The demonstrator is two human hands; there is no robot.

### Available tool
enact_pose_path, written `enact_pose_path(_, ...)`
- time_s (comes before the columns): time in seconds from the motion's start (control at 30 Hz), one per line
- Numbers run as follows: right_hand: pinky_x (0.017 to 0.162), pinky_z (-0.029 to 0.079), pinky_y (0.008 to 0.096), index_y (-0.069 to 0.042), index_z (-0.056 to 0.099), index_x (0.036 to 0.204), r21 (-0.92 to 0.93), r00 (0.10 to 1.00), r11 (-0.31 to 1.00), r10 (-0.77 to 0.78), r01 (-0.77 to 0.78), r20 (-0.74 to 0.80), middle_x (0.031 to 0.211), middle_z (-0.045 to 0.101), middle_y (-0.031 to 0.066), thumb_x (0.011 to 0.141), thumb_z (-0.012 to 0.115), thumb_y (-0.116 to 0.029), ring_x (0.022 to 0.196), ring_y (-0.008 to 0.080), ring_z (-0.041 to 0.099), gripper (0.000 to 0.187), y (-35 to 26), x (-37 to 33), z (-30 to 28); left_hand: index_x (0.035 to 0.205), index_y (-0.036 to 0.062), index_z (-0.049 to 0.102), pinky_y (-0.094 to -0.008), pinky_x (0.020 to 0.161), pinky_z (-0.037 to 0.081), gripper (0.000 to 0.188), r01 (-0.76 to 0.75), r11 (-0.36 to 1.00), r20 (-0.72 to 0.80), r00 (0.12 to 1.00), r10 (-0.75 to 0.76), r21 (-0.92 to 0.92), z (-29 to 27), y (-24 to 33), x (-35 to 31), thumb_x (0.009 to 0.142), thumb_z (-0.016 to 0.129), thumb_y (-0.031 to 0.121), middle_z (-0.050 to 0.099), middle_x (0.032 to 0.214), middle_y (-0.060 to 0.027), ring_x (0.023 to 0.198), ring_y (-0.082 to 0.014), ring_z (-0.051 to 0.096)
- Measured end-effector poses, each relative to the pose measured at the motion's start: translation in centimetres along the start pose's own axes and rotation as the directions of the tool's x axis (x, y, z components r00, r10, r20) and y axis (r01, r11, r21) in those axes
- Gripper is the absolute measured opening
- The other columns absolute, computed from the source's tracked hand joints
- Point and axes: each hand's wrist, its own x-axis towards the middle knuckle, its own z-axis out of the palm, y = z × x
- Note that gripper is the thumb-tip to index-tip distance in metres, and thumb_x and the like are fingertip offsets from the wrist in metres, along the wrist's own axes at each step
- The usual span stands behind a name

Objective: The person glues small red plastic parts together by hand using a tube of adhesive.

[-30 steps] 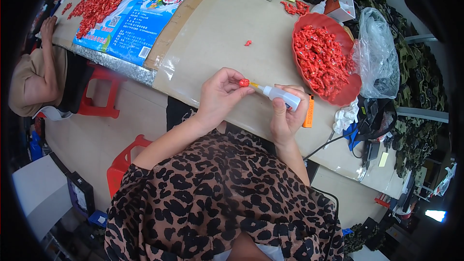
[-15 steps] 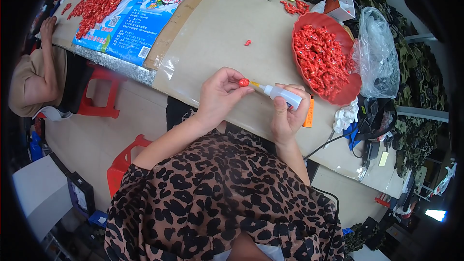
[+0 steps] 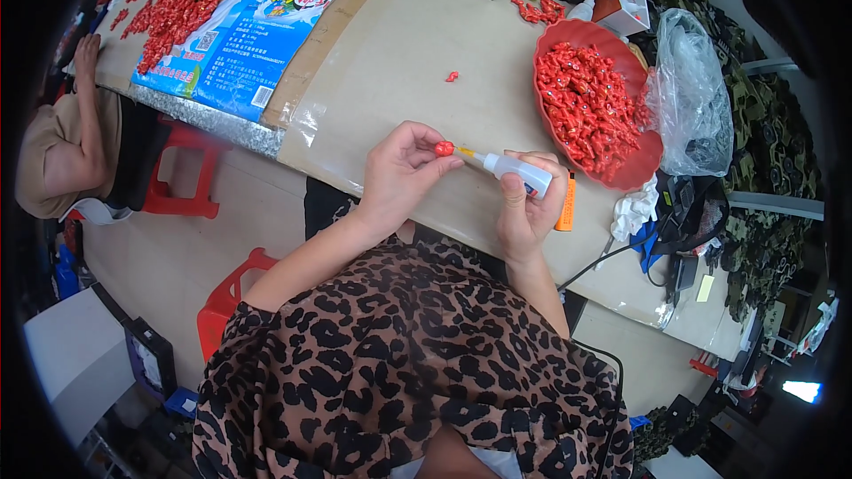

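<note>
Between the thumb and fingers of my left hand (image 3: 404, 164) is pinched a small glossy red piece (image 3: 444, 149); its exact kind is too small to tell. My right hand (image 3: 532, 210) grips a white squeeze glue bottle (image 3: 517, 172) with a thin yellowish nozzle. The bottle lies tilted, its tip pointing left at the red piece, touching it or nearly so. To the right, a red scalloped bowl (image 3: 641, 175) holds a heap of similar red pieces (image 3: 587, 106). One loose red piece (image 3: 452, 76) lies on the table beyond my hands.
A blue printed sheet (image 3: 244, 44) and a pile of red pieces (image 3: 186, 4) lie at the far left. A clear plastic bag (image 3: 695, 106), crumpled tissue (image 3: 635, 211) and an orange tube-like item (image 3: 565, 204) are right. Another person's arm (image 3: 86, 115) rests at the left edge.
The view has shifted very slightly. Both hands keep their hold, and the bottle's nozzle stays at the red piece.
</note>
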Motion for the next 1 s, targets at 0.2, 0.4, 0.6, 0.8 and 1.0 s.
enact_pose_path(0.2, 0.070, 0.041, 0.0268, -0.001, 0.039, 0.095, 0.000, 1.000, 1.000, 0.018, -0.018, 0.002, 0.089, 0.043, 0.0103, 0.080, 0.054, -0.014, 0.084, 0.0186, 0.049, 0.025, -0.18, -0.03, -0.02, 0.088, -0.0034, 0.044, -0.0204, 0.072, 0.047, 0.020, -0.007, 1.000, 0.000, 1.000, 0.007, 0.004, -0.01, -0.05, 0.02, 0.073, 0.057, -0.007, 0.052, 0.084, -0.0075, 0.078, -0.0105, 0.055)
enact_pose_path(0.4, 0.068, 0.042, 0.0257, -0.001, 0.039, 0.095, -0.006, 1.000, 1.000, 0.012, -0.012, 0.013, 0.089, 0.043, 0.0103, 0.081, 0.054, -0.013, 0.083, 0.0180, 0.049, 0.024, -0.07, -0.12, -0.10, 0.088, -0.0035, 0.044, -0.0203, 0.072, 0.047, 0.020, -0.004, 1.000, 0.004, 1.000, 0.004, 0.006, -0.08, -0.13, 0.03, 0.073, 0.057, -0.007, 0.052, 0.084, -0.0077, 0.078, -0.0107, 0.055)
enact_pose_path(0.6, 0.063, 0.040, 0.0219, 0.002, 0.040, 0.092, 0.011, 0.999, 1.000, -0.029, 0.029, -0.030, 0.085, 0.047, 0.0121, 0.078, 0.057, -0.010, 0.072, 0.0141, 0.047, 0.025, 0.13, 0.06, 0.24, 0.088, -0.0033, 0.044, -0.0207, 0.073, 0.047, 0.020, -0.016, 1.000, 0.015, 1.000, 0.016, -0.002, -0.06, -0.16, -0.06, 0.073, 0.057, -0.008, 0.051, 0.085, -0.0079, 0.079, -0.0110, 0.055)
enact_pose_path(0.8, 0.061, 0.040, 0.0216, 0.002, 0.041, 0.091, -0.029, 1.000, 0.999, -0.015, 0.014, -0.010, 0.083, 0.049, 0.0121, 0.077, 0.057, -0.010, 0.070, 0.0137, 0.047, 0.025, -0.17, 0.18, 0.27, 0.086, -0.0029, 0.046, -0.0210, 0.072, 0.047, 0.019, -0.038, 0.999, 0.001, 0.999, 0.038, 0.006, -0.09, -0.51, 0.09, 0.072, 0.059, -0.005, 0.053, 0.083, -0.0066, 0.080, -0.0112, 0.056)
enact_pose_path(1.0, 0.060, 0.040, 0.0219, 0.002, 0.041, 0.091, -0.051, 0.999, 0.998, -0.034, 0.033, -0.018, 0.083, 0.049, 0.0123, 0.077, 0.058, -0.009, 0.068, 0.0136, 0.047, 0.025, 0.01, 0.06, 0.21, 0.086, -0.0028, 0.046, -0.0210, 0.071, 0.047, 0.020, -0.052, 0.998, -0.018, 0.998, 0.053, 0.040, 0.01, -0.57, 0.07, 0.071, 0.060, -0.006, 0.053, 0.083, -0.0063, 0.080, -0.0116, 0.057)
